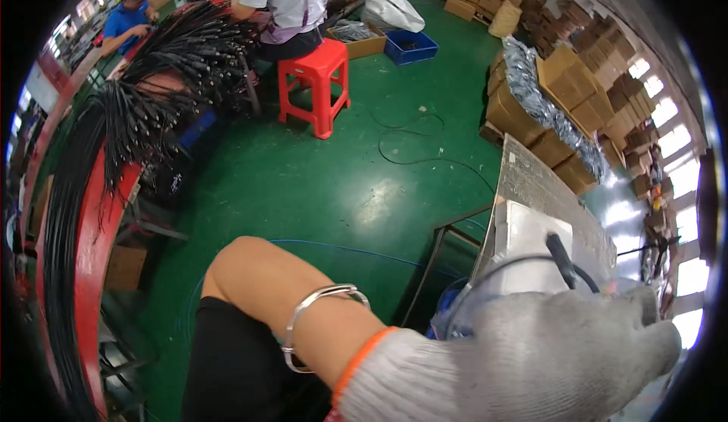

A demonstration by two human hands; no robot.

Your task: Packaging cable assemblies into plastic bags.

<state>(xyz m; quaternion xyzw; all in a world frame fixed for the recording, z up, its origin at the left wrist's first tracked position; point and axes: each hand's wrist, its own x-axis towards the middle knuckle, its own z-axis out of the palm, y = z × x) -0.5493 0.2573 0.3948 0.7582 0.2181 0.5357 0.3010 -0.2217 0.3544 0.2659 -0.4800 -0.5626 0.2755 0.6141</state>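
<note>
My left hand, in a grey-white knitted glove with an orange cuff edge, reaches across to the lower right. Its forearm carries a silver bangle. The gloved fingers look bent and partly smeared by motion. A black cable loops up beside the glove and passes behind it, seemingly held there. Its thick black plug-like end sticks up above the knuckles. Behind the hand lies a pale flat plate on a worn grey work table. My right hand does not show; the left glove covers much of that corner.
A red bench on the left bears thick bundles of black cables. One person sits on a red stool; another in blue works beyond. Cardboard boxes, a blue crate and a loose floor cable are around.
</note>
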